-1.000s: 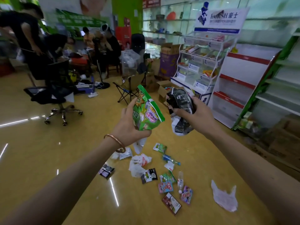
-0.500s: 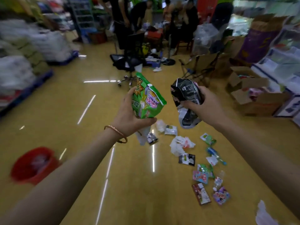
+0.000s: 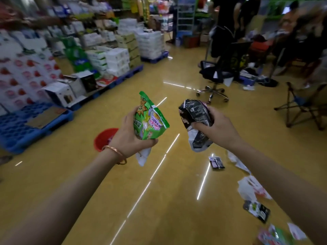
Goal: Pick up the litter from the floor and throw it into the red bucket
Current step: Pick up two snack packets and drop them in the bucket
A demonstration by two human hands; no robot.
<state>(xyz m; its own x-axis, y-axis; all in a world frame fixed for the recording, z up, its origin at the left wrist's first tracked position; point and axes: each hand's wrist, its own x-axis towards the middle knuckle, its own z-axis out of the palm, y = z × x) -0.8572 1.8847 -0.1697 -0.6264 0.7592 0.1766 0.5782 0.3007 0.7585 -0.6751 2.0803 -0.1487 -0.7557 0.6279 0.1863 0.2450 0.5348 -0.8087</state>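
1. Left hand (image 3: 131, 137): the fingers are curled round a green snack bag (image 3: 150, 119), which is held upright. A white wrapper (image 3: 143, 157) hangs below the thumb in the same grip. A copper-coloured bangle (image 3: 115, 152) sits on the wrist.
2. Right hand (image 3: 217, 128): it is clenched on a crumpled black wrapper (image 3: 194, 113). A white-and-black packet (image 3: 199, 141) droops beneath the fist, also gripped.
3. Both hands are raised over the glossy yellow floor (image 3: 168, 200), side by side with a gap between them.
4. Red bucket (image 3: 103, 138): it stands on the floor beyond the left wrist, which partly hides it. It is near a blue pallet (image 3: 26, 128). The contents are too blurred to tell.
5. Litter on the floor, all to the right under the right forearm:
   - a small dark packet (image 3: 216, 162);
   - a white plastic bag (image 3: 251, 189);
   - a black-and-green packet (image 3: 256, 210);
   - blurred coloured packets (image 3: 276, 236) at the lower edge.
6. Surroundings:
   - stacked cartons (image 3: 115, 59) on pallets at left;
   - a black office chair (image 3: 217, 75) ahead;
   - a folding chair (image 3: 304, 105) at right;
   - a person in dark clothes (image 3: 224, 23) standing behind the office chair.
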